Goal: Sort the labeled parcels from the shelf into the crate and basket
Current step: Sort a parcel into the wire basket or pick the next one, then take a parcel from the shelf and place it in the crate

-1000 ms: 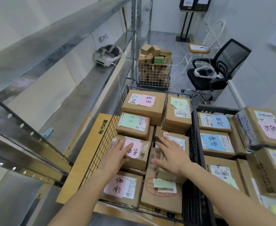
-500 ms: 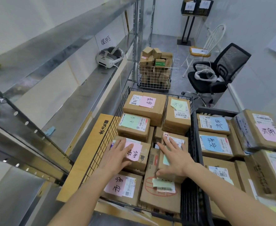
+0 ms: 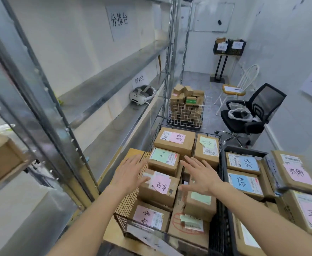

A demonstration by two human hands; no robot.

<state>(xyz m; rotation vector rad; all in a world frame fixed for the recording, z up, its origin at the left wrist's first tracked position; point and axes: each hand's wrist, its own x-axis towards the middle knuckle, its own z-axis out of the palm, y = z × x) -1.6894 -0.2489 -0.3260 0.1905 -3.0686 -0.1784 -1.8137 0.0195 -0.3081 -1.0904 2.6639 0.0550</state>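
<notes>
1. I am looking down at two bare hands spread above the wire basket (image 3: 131, 204), my landmark. The left hand (image 3: 131, 174) is hovering over its left rim with fingers splayed and holding nothing; the right hand (image 3: 200, 176) is hovering over its middle, equally flat and empty.
2. I am counting eight labeled parcels showing in the basket: three with pink labels, the middle pink-labeled parcel (image 3: 158, 187) lying just under the left fingertips, and the others wearing green labels.
3. Just right of the basket a black crate (image 3: 223, 183) is sitting, with two blue-labeled parcels (image 3: 243, 182) showing at its far end.
4. Further right of the basket, two pink-labeled boxes (image 3: 293, 172) are stacked at the crate's edge.
5. Left of the basket a metal shelf (image 3: 99, 93) is running along the wall, carrying one white headset (image 3: 142, 95).
6. Beyond the basket one white wire cart (image 3: 186, 111) is standing heaped with small cartons on the grey floor, with one black office chair (image 3: 253, 115) and one white chair (image 3: 240, 85) to its right.
</notes>
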